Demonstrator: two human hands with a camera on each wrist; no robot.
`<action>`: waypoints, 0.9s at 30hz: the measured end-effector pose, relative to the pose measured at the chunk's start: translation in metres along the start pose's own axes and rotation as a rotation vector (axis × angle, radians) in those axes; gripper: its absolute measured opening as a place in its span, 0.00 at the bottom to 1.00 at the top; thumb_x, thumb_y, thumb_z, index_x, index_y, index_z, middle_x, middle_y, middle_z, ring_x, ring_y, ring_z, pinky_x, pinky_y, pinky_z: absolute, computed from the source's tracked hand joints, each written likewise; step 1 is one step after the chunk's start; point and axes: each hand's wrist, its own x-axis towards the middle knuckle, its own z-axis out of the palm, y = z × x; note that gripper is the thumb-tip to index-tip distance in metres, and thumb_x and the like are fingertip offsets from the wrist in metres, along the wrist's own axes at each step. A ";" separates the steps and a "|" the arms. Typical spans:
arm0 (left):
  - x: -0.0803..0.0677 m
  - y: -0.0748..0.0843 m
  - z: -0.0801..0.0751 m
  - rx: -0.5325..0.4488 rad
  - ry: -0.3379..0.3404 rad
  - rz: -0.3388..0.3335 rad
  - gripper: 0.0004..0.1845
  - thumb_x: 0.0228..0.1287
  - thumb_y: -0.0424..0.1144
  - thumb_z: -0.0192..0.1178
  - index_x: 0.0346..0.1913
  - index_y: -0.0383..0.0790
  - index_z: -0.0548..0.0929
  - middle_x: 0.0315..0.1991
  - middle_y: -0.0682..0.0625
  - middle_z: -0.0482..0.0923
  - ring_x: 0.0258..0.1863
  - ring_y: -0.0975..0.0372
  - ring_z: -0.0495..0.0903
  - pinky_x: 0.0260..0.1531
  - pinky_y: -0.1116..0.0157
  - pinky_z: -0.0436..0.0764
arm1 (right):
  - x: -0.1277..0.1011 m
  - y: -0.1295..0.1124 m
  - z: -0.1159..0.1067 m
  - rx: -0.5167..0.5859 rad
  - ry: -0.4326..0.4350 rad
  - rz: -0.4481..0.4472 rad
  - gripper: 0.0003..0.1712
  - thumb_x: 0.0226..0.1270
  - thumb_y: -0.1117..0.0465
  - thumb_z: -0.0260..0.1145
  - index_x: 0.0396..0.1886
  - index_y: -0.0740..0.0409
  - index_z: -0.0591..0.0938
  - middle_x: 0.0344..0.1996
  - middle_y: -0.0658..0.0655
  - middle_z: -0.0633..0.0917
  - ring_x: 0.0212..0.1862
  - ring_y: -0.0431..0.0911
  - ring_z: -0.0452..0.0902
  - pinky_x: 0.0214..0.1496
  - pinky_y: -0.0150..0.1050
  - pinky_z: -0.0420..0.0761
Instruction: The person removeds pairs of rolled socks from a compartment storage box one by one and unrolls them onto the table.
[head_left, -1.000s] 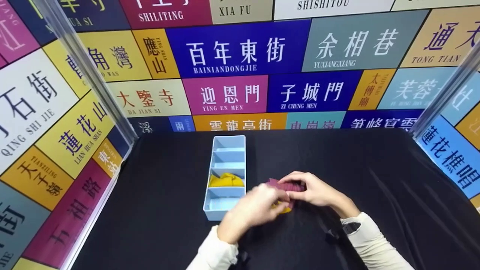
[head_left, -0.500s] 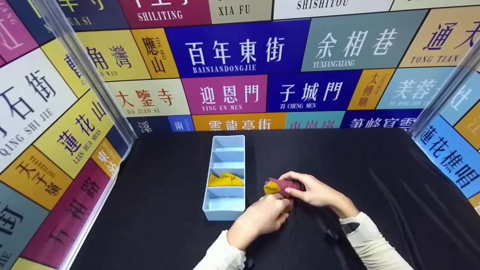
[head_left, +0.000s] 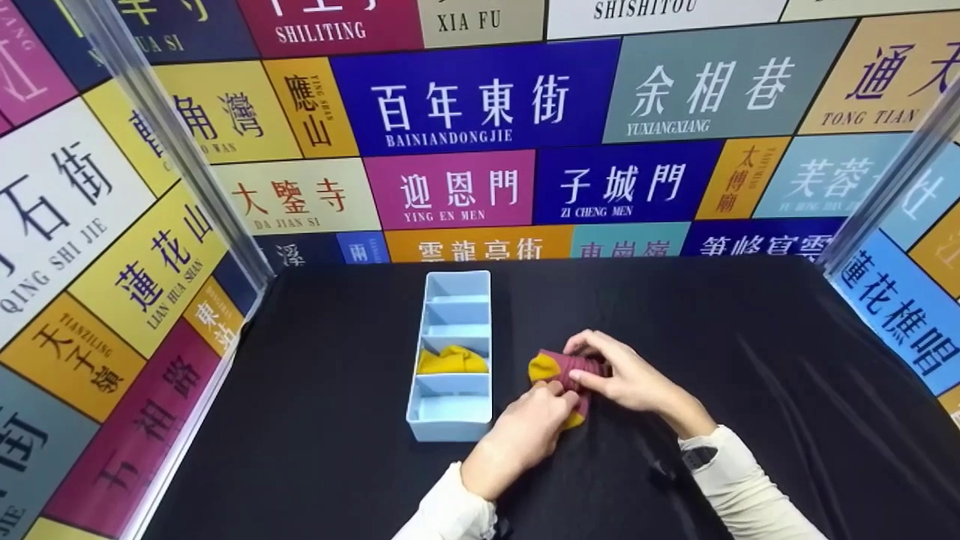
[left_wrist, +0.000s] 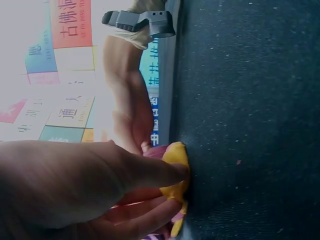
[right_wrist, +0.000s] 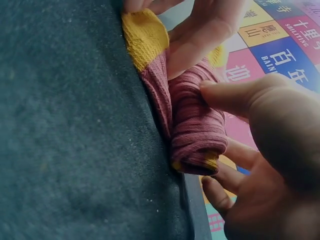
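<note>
A maroon and yellow sock point(head_left: 564, 369) lies partly rolled on the black tablecloth point(head_left: 712, 322), just right of a light blue divided tray point(head_left: 454, 289). My right hand point(head_left: 619, 376) grips the rolled maroon part point(right_wrist: 197, 132) with thumb and fingers curled round it. My left hand point(head_left: 525, 431) pinches the sock's yellow end point(left_wrist: 176, 175) from the near side. A folded yellow sock point(head_left: 450, 361) fills the tray's third compartment from the far end.
The tray's other compartments show only blue plastic. Walls of coloured signs with clear corner posts point(head_left: 169, 135) enclose the table on three sides. Black cloth stretches wide to the right and left of the hands.
The left hand has drawn back toward me and now pinches the sock's yellow end. The sock's yellow patch has come into view at its left, and the right hand kept its grip.
</note>
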 end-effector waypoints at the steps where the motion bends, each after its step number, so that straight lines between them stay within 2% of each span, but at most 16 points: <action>1: 0.000 0.001 0.001 0.006 0.003 -0.004 0.11 0.67 0.37 0.73 0.50 0.43 0.87 0.43 0.50 0.84 0.41 0.58 0.84 0.45 0.65 0.89 | 0.000 0.001 0.000 -0.016 0.022 -0.009 0.18 0.74 0.58 0.75 0.59 0.54 0.84 0.50 0.51 0.88 0.49 0.48 0.84 0.54 0.39 0.83; 6: 0.000 0.005 0.009 0.063 0.034 -0.041 0.11 0.66 0.40 0.74 0.47 0.44 0.86 0.44 0.50 0.83 0.43 0.57 0.82 0.48 0.67 0.87 | -0.001 0.004 0.000 -0.077 0.071 0.001 0.14 0.75 0.57 0.74 0.57 0.47 0.90 0.47 0.46 0.91 0.46 0.43 0.83 0.51 0.37 0.84; 10: -0.001 0.011 0.013 0.095 0.048 -0.092 0.11 0.65 0.41 0.75 0.46 0.45 0.86 0.47 0.47 0.81 0.46 0.53 0.78 0.45 0.65 0.87 | -0.003 0.005 -0.001 -0.087 0.033 0.028 0.17 0.75 0.54 0.74 0.60 0.47 0.90 0.51 0.46 0.91 0.49 0.44 0.85 0.55 0.38 0.85; 12: -0.001 0.014 0.014 0.095 0.050 -0.110 0.14 0.63 0.41 0.77 0.48 0.45 0.86 0.48 0.46 0.80 0.47 0.51 0.77 0.42 0.65 0.88 | -0.003 0.005 -0.001 -0.094 0.007 0.045 0.19 0.73 0.51 0.76 0.61 0.46 0.89 0.52 0.46 0.91 0.51 0.44 0.85 0.57 0.38 0.85; 16: -0.001 0.015 0.016 0.135 0.079 -0.093 0.18 0.59 0.41 0.79 0.51 0.46 0.87 0.48 0.46 0.81 0.47 0.52 0.77 0.46 0.64 0.85 | -0.002 0.004 0.000 -0.107 -0.008 0.059 0.24 0.69 0.49 0.79 0.62 0.48 0.88 0.56 0.48 0.89 0.56 0.46 0.84 0.61 0.40 0.84; 19: -0.001 0.014 0.017 0.183 0.122 -0.063 0.16 0.58 0.41 0.80 0.47 0.47 0.87 0.44 0.48 0.83 0.45 0.53 0.78 0.50 0.63 0.82 | 0.000 0.003 0.001 -0.114 0.023 0.050 0.26 0.69 0.51 0.80 0.64 0.51 0.87 0.59 0.49 0.88 0.58 0.47 0.84 0.64 0.40 0.83; 22: -0.002 0.013 0.017 0.196 0.164 -0.057 0.15 0.56 0.41 0.80 0.44 0.48 0.87 0.41 0.49 0.83 0.42 0.55 0.78 0.47 0.65 0.83 | 0.001 0.003 0.002 -0.116 0.088 0.044 0.25 0.68 0.53 0.80 0.63 0.51 0.86 0.56 0.50 0.87 0.53 0.46 0.85 0.59 0.37 0.83; 25: -0.001 0.012 0.017 0.184 0.196 -0.055 0.15 0.56 0.41 0.80 0.43 0.47 0.86 0.41 0.49 0.82 0.42 0.56 0.79 0.42 0.66 0.84 | 0.002 0.003 0.002 -0.113 0.147 0.033 0.19 0.69 0.55 0.80 0.57 0.50 0.87 0.49 0.49 0.87 0.45 0.45 0.82 0.49 0.35 0.82; 27: -0.001 0.012 0.017 0.158 0.208 -0.065 0.16 0.56 0.40 0.80 0.43 0.45 0.84 0.42 0.48 0.81 0.43 0.56 0.80 0.40 0.65 0.85 | 0.002 0.004 0.002 -0.124 0.158 0.030 0.16 0.70 0.55 0.79 0.55 0.49 0.89 0.47 0.49 0.88 0.44 0.44 0.81 0.46 0.35 0.80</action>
